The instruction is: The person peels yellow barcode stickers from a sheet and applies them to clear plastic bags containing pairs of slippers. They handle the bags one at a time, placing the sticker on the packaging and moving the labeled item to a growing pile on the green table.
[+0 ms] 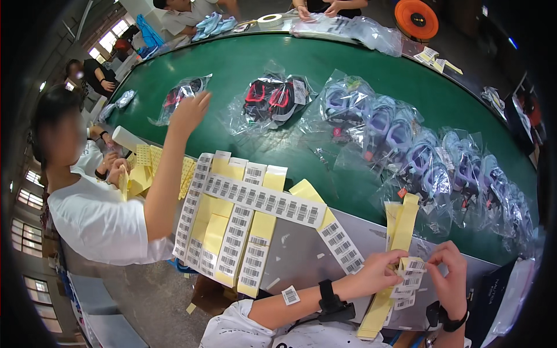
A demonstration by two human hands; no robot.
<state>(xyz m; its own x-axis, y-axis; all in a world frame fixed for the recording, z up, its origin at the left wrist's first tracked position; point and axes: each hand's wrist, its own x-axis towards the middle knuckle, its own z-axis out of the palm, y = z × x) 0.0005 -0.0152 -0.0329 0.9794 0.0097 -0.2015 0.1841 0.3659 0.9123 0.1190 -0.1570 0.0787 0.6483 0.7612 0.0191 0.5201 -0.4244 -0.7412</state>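
Observation:
My left hand [380, 269] and my right hand [449, 278] meet at the lower right over a grey ledge [290, 255]. Together they pinch a yellow backing strip of white barcode stickers [409, 272], which hangs down between them. A single barcode sticker [290, 295] is stuck on my left forearm, just above a black wristband [328, 297]. A second black band sits on my right wrist [444, 316].
Several sticker strips [243, 220] lie fanned on the ledge to my left. Bagged purple sandals [418, 156] and black-red sandals [275, 98] lie on the green conveyor belt [232, 64]. A co-worker's hand [188, 113] reaches toward a bag [180, 95]. Other people stand at the far side.

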